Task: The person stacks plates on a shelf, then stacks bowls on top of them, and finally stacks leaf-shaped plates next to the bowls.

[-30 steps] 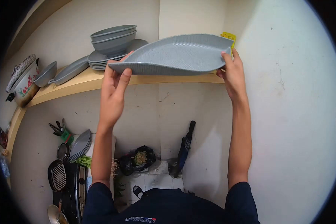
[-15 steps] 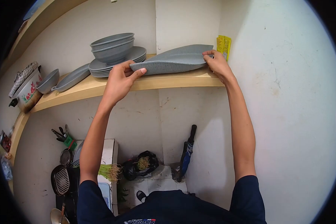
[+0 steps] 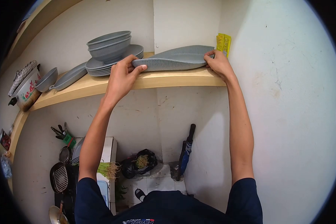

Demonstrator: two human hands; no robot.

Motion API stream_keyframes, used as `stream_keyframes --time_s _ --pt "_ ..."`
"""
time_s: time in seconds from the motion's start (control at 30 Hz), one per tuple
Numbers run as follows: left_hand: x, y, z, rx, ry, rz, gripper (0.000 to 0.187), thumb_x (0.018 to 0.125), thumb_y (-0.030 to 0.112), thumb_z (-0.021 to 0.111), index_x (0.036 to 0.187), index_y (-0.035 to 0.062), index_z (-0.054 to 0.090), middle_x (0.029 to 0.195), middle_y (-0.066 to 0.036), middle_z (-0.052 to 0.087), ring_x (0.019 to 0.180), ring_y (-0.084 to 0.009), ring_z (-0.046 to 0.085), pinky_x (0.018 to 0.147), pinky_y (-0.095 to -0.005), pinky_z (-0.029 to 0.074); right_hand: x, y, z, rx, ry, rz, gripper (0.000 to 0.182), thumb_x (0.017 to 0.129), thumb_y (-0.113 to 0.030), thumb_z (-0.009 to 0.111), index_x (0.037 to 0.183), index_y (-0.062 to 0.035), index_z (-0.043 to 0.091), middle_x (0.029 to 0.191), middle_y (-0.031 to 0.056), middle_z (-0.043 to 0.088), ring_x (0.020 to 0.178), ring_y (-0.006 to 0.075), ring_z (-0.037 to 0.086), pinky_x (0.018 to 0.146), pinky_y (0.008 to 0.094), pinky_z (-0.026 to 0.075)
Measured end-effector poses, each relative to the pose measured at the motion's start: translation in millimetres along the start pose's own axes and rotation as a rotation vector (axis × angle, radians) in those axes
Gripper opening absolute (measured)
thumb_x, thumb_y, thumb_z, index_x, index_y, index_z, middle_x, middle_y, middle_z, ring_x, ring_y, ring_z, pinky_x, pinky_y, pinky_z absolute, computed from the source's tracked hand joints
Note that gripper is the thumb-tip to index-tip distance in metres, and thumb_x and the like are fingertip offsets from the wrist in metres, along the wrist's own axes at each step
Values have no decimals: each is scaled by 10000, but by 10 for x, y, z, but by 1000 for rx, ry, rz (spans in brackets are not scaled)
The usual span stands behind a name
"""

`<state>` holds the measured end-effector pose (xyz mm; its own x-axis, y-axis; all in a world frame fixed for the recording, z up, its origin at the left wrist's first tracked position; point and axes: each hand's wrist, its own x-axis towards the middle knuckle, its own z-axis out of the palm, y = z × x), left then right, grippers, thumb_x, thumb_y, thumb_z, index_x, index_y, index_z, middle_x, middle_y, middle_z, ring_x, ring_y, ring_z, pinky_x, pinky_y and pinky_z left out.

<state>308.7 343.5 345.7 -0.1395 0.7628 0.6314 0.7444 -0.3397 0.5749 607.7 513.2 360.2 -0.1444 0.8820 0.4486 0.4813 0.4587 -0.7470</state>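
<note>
A large grey leaf-shaped platter (image 3: pixel 171 64) with ribbed, curved sides lies at the right part of the wooden shelf (image 3: pixel 168 81). My left hand (image 3: pixel 124 76) pinches its left end between thumb and fingers. At the other end, my right hand (image 3: pixel 217 63) grips the pointed right tip. Just left of the platter stands a stack of grey plates (image 3: pixel 100 69), with two grey bowls (image 3: pixel 109 48) nested on top. The platter's underside is hidden from me.
Further left on the shelf are a grey oval dish (image 3: pixel 69 77), a small grey bowl (image 3: pixel 47 81) and a flowered pot (image 3: pixel 28 89). Yellow sachets (image 3: pixel 223 44) lean at the right wall. Below are an umbrella (image 3: pixel 186 153), a black bag (image 3: pixel 140 164) and a grill pan (image 3: pixel 59 178).
The platter's left end has come down slightly toward the shelf, with both hands still on it. The whole view has shifted a little.
</note>
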Motion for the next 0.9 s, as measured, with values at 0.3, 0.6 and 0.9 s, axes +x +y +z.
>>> stream_keyframes --time_s 0.3,0.6,0.9 --pt "-45 13 83 -64 85 70 272 966 171 715 1114 -47 649 950 -145 754 922 -158 712 836 -297 552 -69 -14 -8 8 42 11 369 894 -231 668 1132 50 692 782 149 734 739 236 730 757 341 560" --pt "-870 -214 157 -121 510 308 211 939 10 679 1146 -28 663 1106 -167 738 1048 -244 729 876 -322 597 -1122 -22 419 308 399 -434 234 1010 -148 600 1147 31 663 1165 197 720 687 133 618 659 299 532" --pt "-2736 -1334 766 -211 195 -375 145 969 14 629 1108 -14 657 989 -105 716 792 -146 692 725 -283 553 -2927 1217 2141 640 -228 174 128 1046 -123 568 1077 -25 645 1256 147 710 746 72 611 604 198 444"
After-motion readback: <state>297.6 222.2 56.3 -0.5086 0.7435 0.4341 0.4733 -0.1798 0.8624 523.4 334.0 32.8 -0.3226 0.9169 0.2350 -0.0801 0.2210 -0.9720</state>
